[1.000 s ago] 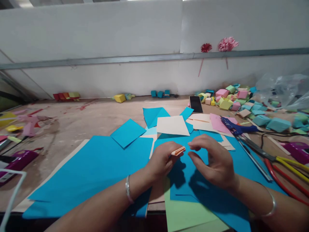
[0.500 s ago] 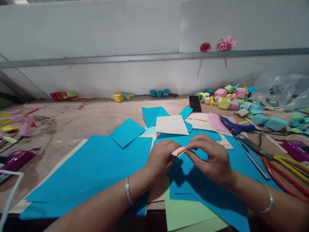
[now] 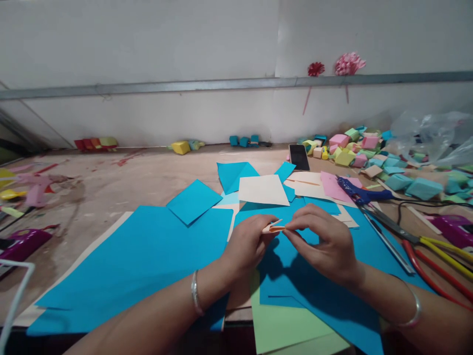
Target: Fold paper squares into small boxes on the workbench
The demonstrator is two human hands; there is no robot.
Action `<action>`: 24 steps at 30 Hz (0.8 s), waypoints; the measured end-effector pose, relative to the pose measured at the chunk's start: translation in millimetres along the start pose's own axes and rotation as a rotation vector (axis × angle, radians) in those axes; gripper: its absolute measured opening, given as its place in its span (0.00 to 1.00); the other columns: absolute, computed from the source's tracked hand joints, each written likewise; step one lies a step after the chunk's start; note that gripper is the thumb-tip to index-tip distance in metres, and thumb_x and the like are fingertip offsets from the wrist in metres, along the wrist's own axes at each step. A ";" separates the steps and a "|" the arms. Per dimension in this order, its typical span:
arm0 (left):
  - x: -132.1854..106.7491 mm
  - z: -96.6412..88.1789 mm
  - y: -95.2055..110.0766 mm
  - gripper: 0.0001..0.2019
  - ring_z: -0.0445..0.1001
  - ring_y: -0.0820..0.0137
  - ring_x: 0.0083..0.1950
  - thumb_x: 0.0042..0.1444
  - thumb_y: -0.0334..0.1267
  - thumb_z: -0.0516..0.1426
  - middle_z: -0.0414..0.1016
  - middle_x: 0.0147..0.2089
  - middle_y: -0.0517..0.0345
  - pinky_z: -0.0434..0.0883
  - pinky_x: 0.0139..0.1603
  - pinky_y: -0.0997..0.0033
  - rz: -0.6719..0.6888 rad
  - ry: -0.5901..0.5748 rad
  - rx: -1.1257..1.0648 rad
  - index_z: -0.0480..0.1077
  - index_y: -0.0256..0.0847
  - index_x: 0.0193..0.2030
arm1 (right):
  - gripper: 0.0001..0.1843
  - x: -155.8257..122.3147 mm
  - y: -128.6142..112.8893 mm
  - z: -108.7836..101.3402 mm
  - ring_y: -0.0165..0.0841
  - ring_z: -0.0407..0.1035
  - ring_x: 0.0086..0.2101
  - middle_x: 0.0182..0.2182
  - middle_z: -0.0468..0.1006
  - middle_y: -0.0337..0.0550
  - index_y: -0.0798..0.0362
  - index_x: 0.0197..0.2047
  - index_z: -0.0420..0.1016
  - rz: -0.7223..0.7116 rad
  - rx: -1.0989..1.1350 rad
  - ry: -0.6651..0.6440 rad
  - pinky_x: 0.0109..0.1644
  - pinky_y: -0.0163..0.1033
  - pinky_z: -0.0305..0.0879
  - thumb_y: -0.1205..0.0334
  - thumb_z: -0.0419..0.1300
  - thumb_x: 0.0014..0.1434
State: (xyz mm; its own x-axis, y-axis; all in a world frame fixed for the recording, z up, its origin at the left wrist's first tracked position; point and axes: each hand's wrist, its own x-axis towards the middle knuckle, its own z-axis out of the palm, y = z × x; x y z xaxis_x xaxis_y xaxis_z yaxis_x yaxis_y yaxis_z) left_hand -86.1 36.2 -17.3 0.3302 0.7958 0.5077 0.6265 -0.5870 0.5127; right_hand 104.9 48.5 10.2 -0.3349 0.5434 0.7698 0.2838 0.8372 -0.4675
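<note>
Above a blue sheet (image 3: pixel 354 305), the left hand (image 3: pixel 246 241) is gripping folded peach paper (image 3: pixel 275 229) while the right hand (image 3: pixel 325 236) is pinching its tip, seemingly working the folds; the next move is probably calling for even finger pressure

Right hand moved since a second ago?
Yes, slightly left: against the cream sheet, the right hand has shifted toward the folded paper, which it now touches; earlier there was a gap.

Pinched right hand (image 3: pixel 327 241) (left hand (image 3: pixel 245 241) near)
</note>
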 end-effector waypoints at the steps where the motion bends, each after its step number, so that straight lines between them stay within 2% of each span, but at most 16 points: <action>1: 0.3 -0.1 0.3 0.13 0.75 0.65 0.41 0.66 0.42 0.49 0.79 0.42 0.51 0.70 0.41 0.66 0.002 -0.009 -0.007 0.71 0.39 0.45 | 0.05 0.1 0.0 -0.2 0.30 0.68 0.34 0.30 0.73 0.41 0.54 0.35 0.74 0.003 0.008 -0.004 0.36 0.37 0.66 0.73 0.63 0.55; 4: 2.3 -2.0 2.3 0.12 0.73 0.68 0.36 0.66 0.39 0.48 0.77 0.35 0.54 0.69 0.37 0.68 0.032 -0.060 -0.049 0.71 0.39 0.40 | 0.05 1.7 -0.5 -0.7 0.30 0.68 0.33 0.30 0.73 0.40 0.54 0.34 0.74 0.033 0.048 -0.023 0.36 0.37 0.66 0.72 0.63 0.55; 8: 5.0 -5.1 4.9 0.11 0.70 0.71 0.35 0.64 0.35 0.49 0.75 0.33 0.56 0.67 0.35 0.72 0.061 -0.100 -0.130 0.71 0.39 0.36 | 0.05 3.9 -0.7 -0.9 0.30 0.69 0.32 0.29 0.73 0.39 0.52 0.34 0.73 0.099 0.113 -0.031 0.35 0.38 0.66 0.72 0.62 0.56; 24: 6.4 -7.5 6.0 0.08 0.69 0.72 0.33 0.62 0.33 0.52 0.73 0.31 0.58 0.64 0.34 0.74 0.062 -0.139 -0.171 0.70 0.39 0.34 | 0.05 1.9 0.6 -3.4 0.29 0.69 0.32 0.29 0.73 0.38 0.52 0.33 0.75 0.139 0.188 -0.070 0.34 0.37 0.66 0.72 0.63 0.55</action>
State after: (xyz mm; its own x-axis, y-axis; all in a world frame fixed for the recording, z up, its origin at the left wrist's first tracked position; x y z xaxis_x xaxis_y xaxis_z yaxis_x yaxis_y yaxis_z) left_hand -85.5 36.7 -5.8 0.4658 0.7634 0.4474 0.4769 -0.6425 0.5998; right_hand 107.5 49.9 12.9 -0.3673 0.6518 0.6635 0.1615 0.7473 -0.6446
